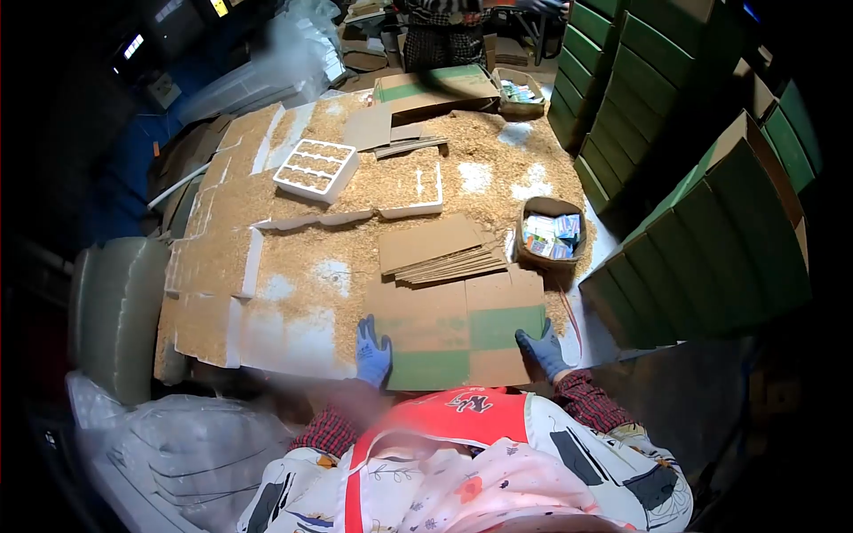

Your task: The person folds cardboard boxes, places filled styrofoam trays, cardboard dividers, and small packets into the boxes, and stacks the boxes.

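A cardboard box (431, 360) with green panels lies at the table's near edge, right in front of my body. Its top looks closed, with a seam across the middle. My left hand (373, 354), in a blue-grey glove, grips the box's left side, thumb at the edge and fingers along the outside. On the right side my right hand (545, 352), gloved the same way, holds the opposite edge with its thumb over the rim. Just beyond the box rests a fanned stack of flat cardboard sheets (431, 246).
Loose tan shavings cover much of the table. A small carton of printed packets (551, 233) stands to the right, a white divided tray (316, 170) farther back. Tall stacks of green boxes (702, 258) line the right side. Another person (444, 35) stands beyond the table.
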{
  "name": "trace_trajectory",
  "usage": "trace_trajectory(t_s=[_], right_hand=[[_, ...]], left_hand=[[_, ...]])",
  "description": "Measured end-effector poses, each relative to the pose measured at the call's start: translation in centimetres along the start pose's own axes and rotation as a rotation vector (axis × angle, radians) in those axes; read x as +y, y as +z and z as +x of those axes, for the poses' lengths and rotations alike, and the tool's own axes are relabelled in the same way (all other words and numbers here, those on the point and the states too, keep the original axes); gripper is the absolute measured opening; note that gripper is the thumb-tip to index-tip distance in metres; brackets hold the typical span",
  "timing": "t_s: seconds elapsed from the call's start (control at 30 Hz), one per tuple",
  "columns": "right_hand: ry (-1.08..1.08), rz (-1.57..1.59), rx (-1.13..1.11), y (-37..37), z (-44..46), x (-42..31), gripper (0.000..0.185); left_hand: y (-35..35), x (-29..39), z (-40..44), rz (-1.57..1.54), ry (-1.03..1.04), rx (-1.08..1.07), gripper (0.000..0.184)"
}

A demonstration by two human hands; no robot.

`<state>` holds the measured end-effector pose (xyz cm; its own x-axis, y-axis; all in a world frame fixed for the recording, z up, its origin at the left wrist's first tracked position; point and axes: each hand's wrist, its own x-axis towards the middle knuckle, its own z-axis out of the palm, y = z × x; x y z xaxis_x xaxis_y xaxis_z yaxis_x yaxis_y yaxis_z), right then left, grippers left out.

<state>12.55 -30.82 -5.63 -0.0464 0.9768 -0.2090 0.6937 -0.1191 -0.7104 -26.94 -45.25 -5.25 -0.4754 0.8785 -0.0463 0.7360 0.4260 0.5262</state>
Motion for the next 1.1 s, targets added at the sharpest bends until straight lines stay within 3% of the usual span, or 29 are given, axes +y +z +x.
trace_trajectory(t_s=[0.03, 0.07, 0.17, 0.23, 0.3, 0.4, 0.47, 0.53, 0.57, 0.67, 0.73, 0.8, 0.87, 1.0, 1.03, 1.07, 1.1], right_hand=[[-0.048, 0.068, -0.097, 1.6, 0.6, -0.1, 0.095], [-0.036, 0.059, -0.100, 2.1, 0.6, -2.1, 0.095], [0.086, -0.087, -0.187, 3.5, 0.2, -9.6, 0.087], [-0.050, -0.032, -0.209, 5.6, 0.8, -11.3, 0.069], [-0.055, 0.031, -0.188, 6.3, 0.9, -12.0, 0.062], [-0.025, -0.009, -0.134, 6.1, 1.1, -11.2, 0.050], [0.046, 0.054, -0.040, 4.3, -1.0, -12.5, 0.047], [0.023, 0.142, 0.082, 1.8, -3.0, -13.6, 0.044], [0.101, 0.169, 0.115, 0.6, -3.5, -13.1, 0.044], [0.127, 0.631, -0.035, -4.3, -5.0, -14.4, 0.040], [0.008, 0.609, -0.019, -5.0, -4.2, -16.2, 0.037], [-0.215, 0.604, 0.109, -4.8, -1.7, -18.6, 0.037], [-0.264, 0.703, 0.041, -4.0, 2.0, -19.0, 0.037], [-0.264, 0.643, -0.063, -4.2, 5.0, -19.6, 0.036], [-0.339, 0.557, -0.081, -3.9, 5.6, -19.1, 0.035], [-0.358, 0.423, -0.104, -3.4, 6.1, -18.3, 0.033], [-0.382, 0.526, -0.181, -2.6, 7.0, -17.4, 0.032]], left_hand=[[-0.7, -2.2, 0.3, -0.051, 0.030, 0.032, 0.073], [-1.4, -4.0, 0.5, -0.108, 0.057, 0.062, 0.072], [-4.3, -6.9, 1.9, -0.155, -0.012, 0.111, 0.066], [-6.1, -9.5, 3.8, -0.111, -0.026, 0.151, 0.061], [-6.4, -12.6, 6.0, -0.749, -0.325, 0.160, 0.047], [-7.5, -16.0, 8.3, -0.727, -0.326, 0.033, 0.036], [-8.6, -14.5, 7.8, -0.637, -0.278, 0.051, 0.034], [-8.4, -13.2, 7.9, -0.275, 0.088, 0.230, 0.040], [-9.3, -11.6, 7.8, -0.197, 0.156, 0.146, 0.057], [-10.8, -5.8, 6.9, -0.178, 0.357, 0.185, 0.071], [-11.3, -3.6, 7.9, -0.198, 0.395, 0.234, 0.078], [-12.7, -0.2, 10.4, -0.957, 0.105, 0.086, 0.071], [-14.2, -0.8, 15.1, -1.581, 0.011, -0.222, 0.071], [-24.9, 1.1, 13.1, -1.741, -0.055, -0.543, 0.087], [-25.9, 0.5, 12.3, -1.660, 0.030, -0.679, 0.087], [-26.3, -1.1, 11.7, -1.582, -0.034, -0.745, 0.087], [-26.6, -2.7, 11.0, -1.502, -0.094, -0.813, 0.086]])
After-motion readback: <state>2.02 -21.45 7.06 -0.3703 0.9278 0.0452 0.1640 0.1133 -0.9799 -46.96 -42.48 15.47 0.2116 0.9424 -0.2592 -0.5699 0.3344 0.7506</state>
